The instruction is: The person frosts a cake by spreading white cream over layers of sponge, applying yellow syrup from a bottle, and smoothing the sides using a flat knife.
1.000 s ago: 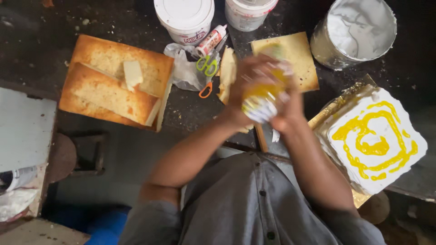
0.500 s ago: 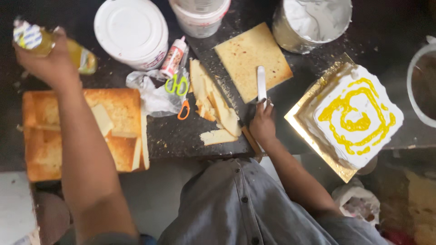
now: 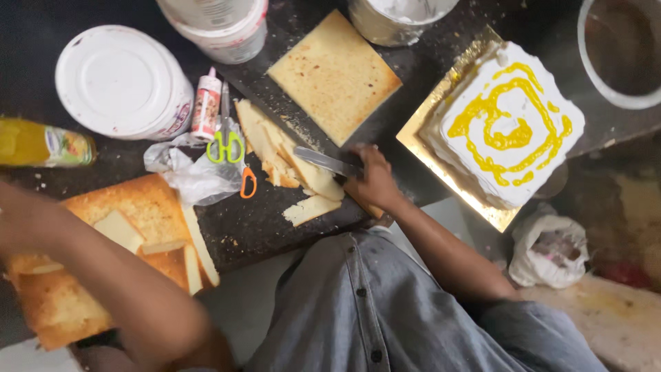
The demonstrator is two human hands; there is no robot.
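My right hand grips the handle of a knife whose blade points left over a pile of pale sponge trimmings on the dark counter. My left arm stretches out to the left over a large browned sponge slab; its hand is cut off by the frame edge. A yellow bottle lies on its side at the far left, apart from the arm. A square sponge layer sits just beyond the knife. To the right is a white-iced cake with a yellow swirl on a gold board.
Green-and-orange scissors, a small tube and crumpled plastic lie left of the trimmings. White tubs, a metal bowl of cream and a round bowl line the back. A white bag sits low right.
The yellow bottle left my left hand and now lies on the counter; that arm dropped lower and further left. The knife in my right hand swung from pointing away to pointing left.
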